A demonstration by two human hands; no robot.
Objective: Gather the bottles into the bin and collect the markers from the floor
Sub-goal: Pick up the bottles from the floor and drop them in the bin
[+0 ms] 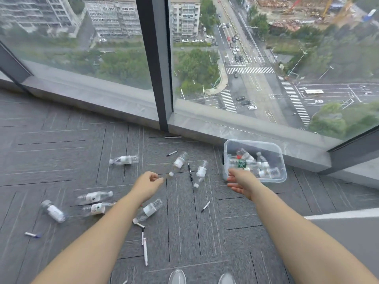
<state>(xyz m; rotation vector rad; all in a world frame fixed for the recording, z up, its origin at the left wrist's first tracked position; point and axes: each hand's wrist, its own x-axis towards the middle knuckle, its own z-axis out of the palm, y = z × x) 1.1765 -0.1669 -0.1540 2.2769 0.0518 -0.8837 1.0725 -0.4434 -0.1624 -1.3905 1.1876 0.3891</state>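
Left hand (150,182), fingers (154,178) pinching bottle (177,164) by end

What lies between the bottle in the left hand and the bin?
Only the right hand, open at the near rim of the bin. A black marker and another bottle lie on the floor, under the path of the held bottle.

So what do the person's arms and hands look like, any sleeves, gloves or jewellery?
The left arm and right arm are bare right to the frame edge, and no sleeves show. The left hand and right hand wear no gloves. No watch, bracelet or ring is visible, though blur could hide small details.
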